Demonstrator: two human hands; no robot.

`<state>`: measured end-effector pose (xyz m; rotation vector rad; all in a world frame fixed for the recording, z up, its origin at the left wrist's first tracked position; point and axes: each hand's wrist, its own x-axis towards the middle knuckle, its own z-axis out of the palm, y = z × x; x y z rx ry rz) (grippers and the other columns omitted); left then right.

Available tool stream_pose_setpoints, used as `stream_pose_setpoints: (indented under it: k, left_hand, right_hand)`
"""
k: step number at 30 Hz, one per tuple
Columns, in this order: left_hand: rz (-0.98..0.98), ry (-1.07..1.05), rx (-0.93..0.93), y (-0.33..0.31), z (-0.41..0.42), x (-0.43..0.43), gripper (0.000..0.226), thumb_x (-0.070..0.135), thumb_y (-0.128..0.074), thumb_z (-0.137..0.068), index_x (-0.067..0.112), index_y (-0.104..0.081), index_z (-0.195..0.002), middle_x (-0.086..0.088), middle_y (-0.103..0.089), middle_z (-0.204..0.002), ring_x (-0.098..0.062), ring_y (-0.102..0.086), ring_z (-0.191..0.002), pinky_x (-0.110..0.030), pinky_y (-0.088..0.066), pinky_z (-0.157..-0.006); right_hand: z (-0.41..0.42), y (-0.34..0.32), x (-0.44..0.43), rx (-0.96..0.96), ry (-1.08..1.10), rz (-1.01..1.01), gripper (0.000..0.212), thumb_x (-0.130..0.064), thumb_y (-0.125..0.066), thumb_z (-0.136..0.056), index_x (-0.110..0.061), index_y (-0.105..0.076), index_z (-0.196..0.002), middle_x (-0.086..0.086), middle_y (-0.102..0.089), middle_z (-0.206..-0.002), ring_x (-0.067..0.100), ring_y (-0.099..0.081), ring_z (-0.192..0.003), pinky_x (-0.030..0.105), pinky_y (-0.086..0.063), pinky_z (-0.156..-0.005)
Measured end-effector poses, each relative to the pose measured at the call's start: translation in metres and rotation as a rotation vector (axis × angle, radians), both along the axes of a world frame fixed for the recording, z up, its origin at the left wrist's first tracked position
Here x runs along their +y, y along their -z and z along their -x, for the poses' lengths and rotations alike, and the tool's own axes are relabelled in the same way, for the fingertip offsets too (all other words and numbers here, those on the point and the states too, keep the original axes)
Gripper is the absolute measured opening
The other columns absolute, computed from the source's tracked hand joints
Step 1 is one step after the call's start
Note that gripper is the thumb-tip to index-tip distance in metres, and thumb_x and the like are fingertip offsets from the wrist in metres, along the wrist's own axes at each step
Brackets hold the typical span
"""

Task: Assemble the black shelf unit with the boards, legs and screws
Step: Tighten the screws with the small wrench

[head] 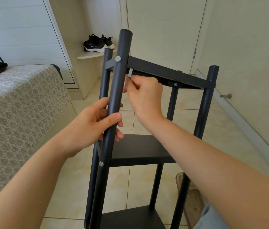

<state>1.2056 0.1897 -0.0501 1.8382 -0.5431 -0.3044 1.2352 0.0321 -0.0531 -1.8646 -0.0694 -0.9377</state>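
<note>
Black leg (pixel 119 80) wrapped tight in the left hand (pixel 91 126) to steady the frame, while right hand (pixel 145 96) fingers pinch a small silvery key (pixel 130 73) under the top board (pixel 163 70), probably tightening a screw.

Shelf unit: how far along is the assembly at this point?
Done: three boards sit between the legs, screws seated in the near leg. In hand: left hand grips that leg; right hand pinches a small silver tool under the top board. Left: apparently tightening that corner.
</note>
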Motion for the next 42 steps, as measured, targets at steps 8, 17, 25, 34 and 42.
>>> stream_pose_setpoints:
  k: [8,17,25,34,42]
  left_hand:
    - [0.014,0.011,-0.002,0.001,-0.001,-0.001,0.037,0.03,-0.06,-0.086,0.023,-0.055,-0.122,-0.004,-0.071,-0.089,-0.03,-0.075,-0.08,-0.039,-0.063,-0.071]
    - [0.015,-0.013,-0.008,0.001,-0.002,0.001,0.028,0.022,-0.056,-0.096,0.02,-0.054,-0.123,-0.002,-0.072,-0.088,-0.029,-0.075,-0.081,-0.035,-0.063,-0.071]
    - [0.024,-0.031,-0.01,0.002,0.002,0.001,0.028,0.021,-0.056,-0.099,0.023,-0.053,-0.126,-0.001,-0.071,-0.088,-0.026,-0.074,-0.078,-0.027,-0.06,-0.07]
    - [0.036,-0.041,-0.013,0.004,0.004,0.001,0.03,0.021,-0.055,-0.1,0.028,-0.053,-0.129,-0.001,-0.068,-0.087,-0.022,-0.07,-0.074,-0.026,-0.058,-0.069]
    - [0.075,-0.016,0.01,0.008,0.004,0.004,0.038,0.028,-0.057,-0.095,0.029,-0.052,-0.132,-0.002,-0.065,-0.088,-0.022,-0.066,-0.072,-0.029,-0.058,-0.072]
  right_hand:
    - [-0.015,0.009,0.005,-0.096,0.023,-0.044,0.042,-0.014,-0.061,-0.096,-0.019,-0.05,-0.056,-0.017,-0.037,-0.045,0.001,-0.045,-0.047,0.011,-0.031,-0.052]
    - [0.0,0.018,-0.013,0.084,0.008,0.198,0.036,-0.023,-0.057,-0.098,-0.012,-0.068,-0.065,-0.002,-0.065,-0.059,0.014,-0.061,-0.056,0.038,-0.053,-0.062]
    - [0.042,0.026,-0.063,0.338,-0.06,0.243,0.019,-0.022,-0.062,-0.096,-0.014,-0.079,-0.091,-0.003,-0.065,-0.064,0.004,-0.053,-0.053,0.011,-0.038,-0.056]
    - [0.055,0.038,-0.139,0.557,0.194,0.097,0.016,-0.022,-0.067,-0.092,-0.014,-0.078,-0.101,0.0,-0.072,-0.091,0.015,-0.061,-0.086,0.021,-0.041,-0.074]
    - [0.057,0.039,-0.161,0.781,0.1,-0.36,0.038,-0.023,-0.08,-0.08,-0.008,-0.069,-0.113,0.007,-0.056,-0.136,0.025,-0.047,-0.131,0.042,-0.039,-0.108]
